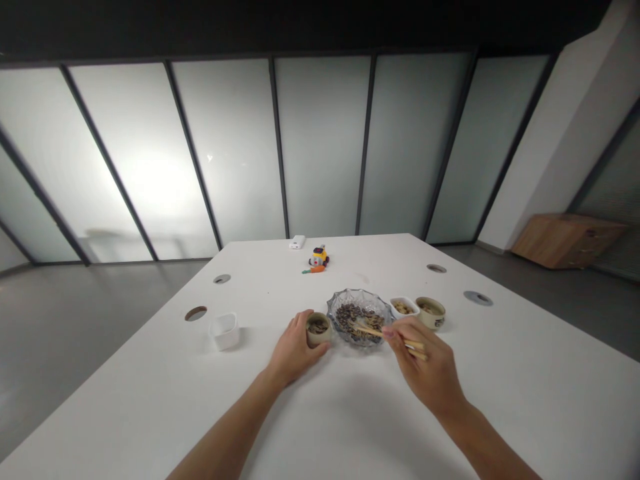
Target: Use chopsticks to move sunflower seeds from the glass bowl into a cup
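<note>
My left hand point(293, 350) is wrapped around a small beige cup point(319, 327) holding dark bits, just left of a glass bowl point(334, 308). The glass bowl is filled with dark seeds or nuts. My right hand point(430, 370) grips a pair of wooden chopsticks point(373, 330), whose tips reach into the bowl's contents. Both hands rest low over the white table point(350, 413).
Right of the bowl stand a small white dish point(404, 307) and a beige cup point(431, 311), both with light bits. An empty white container point(225, 330) sits to the left. Farther back are a small toy point(319, 257), a white box point(297, 242) and round cable holes point(195, 313).
</note>
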A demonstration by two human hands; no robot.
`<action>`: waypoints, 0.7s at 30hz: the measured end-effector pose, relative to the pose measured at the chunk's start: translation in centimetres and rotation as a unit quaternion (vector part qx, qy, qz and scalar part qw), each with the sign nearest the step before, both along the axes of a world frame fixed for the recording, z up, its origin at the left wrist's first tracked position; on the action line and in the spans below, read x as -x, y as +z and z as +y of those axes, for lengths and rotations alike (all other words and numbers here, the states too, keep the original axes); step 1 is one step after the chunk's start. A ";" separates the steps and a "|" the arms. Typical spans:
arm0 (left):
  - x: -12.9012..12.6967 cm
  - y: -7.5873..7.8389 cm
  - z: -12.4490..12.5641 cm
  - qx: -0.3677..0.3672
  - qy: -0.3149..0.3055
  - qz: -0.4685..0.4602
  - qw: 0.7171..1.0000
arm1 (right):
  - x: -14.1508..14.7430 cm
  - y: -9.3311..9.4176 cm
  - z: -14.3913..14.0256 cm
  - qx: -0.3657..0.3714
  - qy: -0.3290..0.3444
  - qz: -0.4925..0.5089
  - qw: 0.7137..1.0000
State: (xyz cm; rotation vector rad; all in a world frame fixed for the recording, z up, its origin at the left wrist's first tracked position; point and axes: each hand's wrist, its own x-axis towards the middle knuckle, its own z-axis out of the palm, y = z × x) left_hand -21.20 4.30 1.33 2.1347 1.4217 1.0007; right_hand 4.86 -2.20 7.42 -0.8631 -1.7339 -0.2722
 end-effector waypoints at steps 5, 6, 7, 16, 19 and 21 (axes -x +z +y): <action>-0.1 0.0 -0.1 -0.005 -0.004 -0.003 1.000 | 0.1 -0.4 0.1 0.049 0.008 0.002 0.999; -0.1 0.0 -0.1 -0.005 -0.004 -0.003 1.000 | 0.0 -0.4 0.2 0.056 0.009 0.002 0.998; -0.1 0.0 -0.1 -0.005 -0.003 -0.003 1.000 | 0.0 -0.4 0.2 0.061 0.010 0.002 0.998; 0.0 -0.1 0.0 -0.008 -0.003 -0.003 1.000 | -0.2 -0.7 0.3 0.069 0.010 0.002 0.998; -0.1 -0.1 0.0 -0.006 -0.002 -0.001 1.000 | -0.2 -0.7 0.2 0.070 0.014 0.006 0.997; -0.1 -0.1 0.0 -0.006 -0.002 0.000 1.000 | -0.2 -0.6 0.2 0.071 0.018 0.006 0.997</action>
